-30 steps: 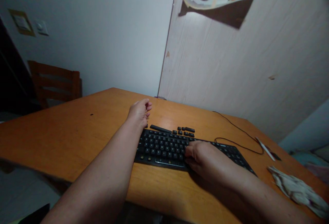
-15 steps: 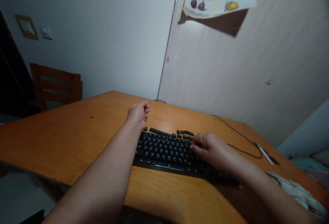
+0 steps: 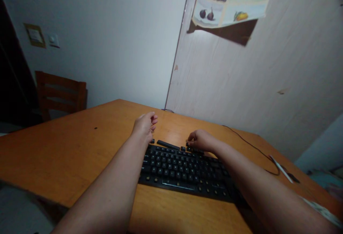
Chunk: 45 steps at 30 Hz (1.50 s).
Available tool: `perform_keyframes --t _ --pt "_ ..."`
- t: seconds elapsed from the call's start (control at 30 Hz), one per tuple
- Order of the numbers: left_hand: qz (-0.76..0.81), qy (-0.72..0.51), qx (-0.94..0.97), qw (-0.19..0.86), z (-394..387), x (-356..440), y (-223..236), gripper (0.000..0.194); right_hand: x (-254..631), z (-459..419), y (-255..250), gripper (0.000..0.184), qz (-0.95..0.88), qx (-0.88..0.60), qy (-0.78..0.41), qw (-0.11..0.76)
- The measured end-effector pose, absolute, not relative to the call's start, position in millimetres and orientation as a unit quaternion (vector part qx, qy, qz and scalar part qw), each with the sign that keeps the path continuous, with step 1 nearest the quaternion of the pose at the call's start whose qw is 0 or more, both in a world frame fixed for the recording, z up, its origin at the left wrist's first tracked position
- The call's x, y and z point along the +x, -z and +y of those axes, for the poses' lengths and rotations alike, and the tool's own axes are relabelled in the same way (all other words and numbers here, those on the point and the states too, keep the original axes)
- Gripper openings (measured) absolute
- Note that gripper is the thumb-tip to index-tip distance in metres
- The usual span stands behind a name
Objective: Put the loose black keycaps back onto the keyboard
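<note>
A black keyboard (image 3: 174, 166) lies on the table, its keys facing up, turned with its far edge toward loose keys. Beyond that edge rests a long black spacebar keycap (image 3: 168, 145), beside small black keycaps (image 3: 183, 148). My right hand (image 3: 201, 140) reaches over the keyboard, its thumb and fingers pinched at a small loose keycap (image 3: 187, 144). Other loose keycaps are partly hidden under this hand. My left hand (image 3: 144, 126) rests at the keyboard's far left corner with fingers curled. What it holds, if anything, is hidden. One small keycap (image 3: 152, 141) lies close to its wrist.
The wooden table (image 3: 66, 148) carries a dark cable (image 3: 246, 141) and a white strip-like object (image 3: 281, 169) on the right. A tiny dark piece (image 3: 95, 128) lies at left. A wooden chair (image 3: 61, 92) stands beyond, and a wall borders the far edge.
My right hand has moved from the keyboard's keys to the loose keycaps beyond its far edge. My left hand has stayed curled in place. The view has tilted slightly upward.
</note>
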<state>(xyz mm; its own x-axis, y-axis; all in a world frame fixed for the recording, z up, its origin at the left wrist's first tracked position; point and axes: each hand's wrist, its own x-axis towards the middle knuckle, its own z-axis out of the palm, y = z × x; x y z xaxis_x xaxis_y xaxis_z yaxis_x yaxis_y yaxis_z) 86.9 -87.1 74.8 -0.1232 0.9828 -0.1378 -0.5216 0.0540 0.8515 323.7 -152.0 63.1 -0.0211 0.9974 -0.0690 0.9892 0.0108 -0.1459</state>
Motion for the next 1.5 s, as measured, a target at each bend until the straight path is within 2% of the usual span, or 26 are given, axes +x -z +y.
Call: perform_keyframes --t 0.23,0.33,0.47,0.6,0.8,1.33,1.5 --pt "0.411 -0.628 0.280 0.599 -86.7 87.3 -73.3 0.013 316.1 -144.8 -61.5 0.007 -0.711 -0.697 -0.097 0.013" --pt "0.417 -0.624 0.282 0.597 -86.9 87.2 -74.1 0.013 315.3 -154.2 -71.8 0.011 -0.715 -0.692 -0.093 0.030" --pt "0.420 -0.620 0.287 0.597 -86.6 87.3 -75.4 0.011 315.7 -191.2 -92.5 0.019 -0.737 -0.669 -0.079 0.056" --pt "0.416 -0.622 0.288 0.598 -86.5 87.9 -75.6 0.012 312.5 -248.7 -102.4 0.014 -0.785 -0.609 -0.075 0.082" --pt "0.413 -0.619 0.290 0.602 -87.5 88.8 -75.7 0.010 304.6 -302.4 -86.3 0.008 -0.797 -0.596 -0.078 0.062" --pt "0.418 -0.623 0.284 0.597 -87.8 86.2 -76.3 0.008 289.2 -314.0 -67.3 0.023 -0.795 -0.606 0.020 0.033" --pt "0.418 -0.620 0.285 0.600 -87.7 86.5 -75.4 0.008 283.8 -317.0 -63.1 0.017 -0.790 -0.611 0.051 0.012"
